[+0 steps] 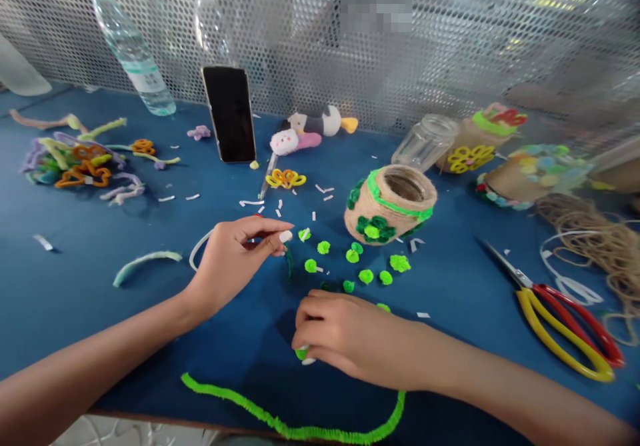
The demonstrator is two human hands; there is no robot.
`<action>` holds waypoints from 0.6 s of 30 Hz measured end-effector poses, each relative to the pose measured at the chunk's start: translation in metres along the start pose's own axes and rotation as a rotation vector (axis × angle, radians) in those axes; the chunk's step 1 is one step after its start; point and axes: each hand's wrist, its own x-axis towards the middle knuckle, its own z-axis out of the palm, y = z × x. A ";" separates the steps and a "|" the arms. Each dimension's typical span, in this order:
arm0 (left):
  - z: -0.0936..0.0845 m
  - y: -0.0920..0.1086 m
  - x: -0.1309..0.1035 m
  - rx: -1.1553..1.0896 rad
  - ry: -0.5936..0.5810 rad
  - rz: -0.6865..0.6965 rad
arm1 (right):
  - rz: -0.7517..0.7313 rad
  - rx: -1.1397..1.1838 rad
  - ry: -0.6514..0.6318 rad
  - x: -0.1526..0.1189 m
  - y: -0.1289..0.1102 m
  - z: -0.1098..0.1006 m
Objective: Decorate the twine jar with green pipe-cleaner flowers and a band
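Observation:
My left hand (235, 259) is closed in a pinch over the middle of the table, with a short dark green pipe cleaner piece (289, 265) hanging from its fingertips. Nearer the front edge, the curled fingers of my right hand (335, 333) are closed on a small bright green coil (301, 353), mostly hidden under them. Several similar green coils (366, 277) lie beyond my hands. Behind them a twine-wrapped jar (390, 206) leans, with dark green flowers and a green band on it. A long bright green pipe cleaner (270, 421) curves along the front, partly under my right forearm.
Red and yellow scissors (560, 326) lie at right beside a heap of twine (595, 246). A glass jar (425, 143) and decorated jars stand behind. A phone (229, 114) leans on a bottle, near another water bottle (135, 59). Pipe cleaner shapes (83, 159) are piled left; paper scraps are scattered.

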 end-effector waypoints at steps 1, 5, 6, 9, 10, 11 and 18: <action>0.000 0.000 0.000 0.018 -0.015 0.015 | 0.007 0.032 0.013 0.001 0.003 0.001; 0.000 0.000 0.001 0.054 -0.094 0.031 | 0.021 0.018 0.074 0.000 0.008 0.002; 0.000 0.000 0.001 0.063 -0.109 0.026 | 0.008 -0.014 0.076 -0.001 0.008 0.003; 0.002 -0.001 -0.001 0.079 -0.162 0.019 | -0.025 -0.110 0.080 -0.007 0.005 0.009; 0.002 -0.002 -0.001 0.076 -0.185 0.023 | -0.027 -0.130 0.093 -0.010 0.004 0.012; 0.003 -0.003 -0.002 0.074 -0.203 0.028 | -0.019 -0.138 0.109 -0.013 0.004 0.015; 0.008 -0.008 -0.008 0.102 -0.196 0.067 | 0.118 0.119 0.431 -0.021 0.004 0.030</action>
